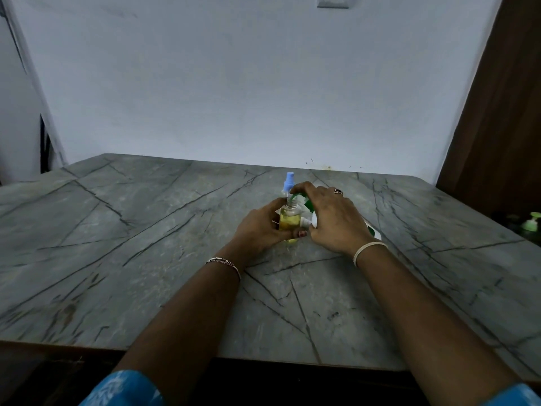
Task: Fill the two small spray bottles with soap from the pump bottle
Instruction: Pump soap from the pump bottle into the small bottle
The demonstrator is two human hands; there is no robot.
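Note:
My left hand (263, 227) grips a small clear spray bottle (289, 219) that stands uncapped on the table and holds yellow soap. My right hand (330, 218) lies over the green and white pump bottle (374, 231), its fingers curled on the green pump head (295, 197), whose spout sits over the small bottle's open neck. A second small spray bottle (288, 183) with a blue sprayer top stands just behind them, mostly hidden by my fingers.
The grey marble table (146, 244) reaches back to a white wall (234, 83). A brown wooden panel (497, 127) stands at the right. Another green pump top (531, 222) shows at the far right edge, off the table.

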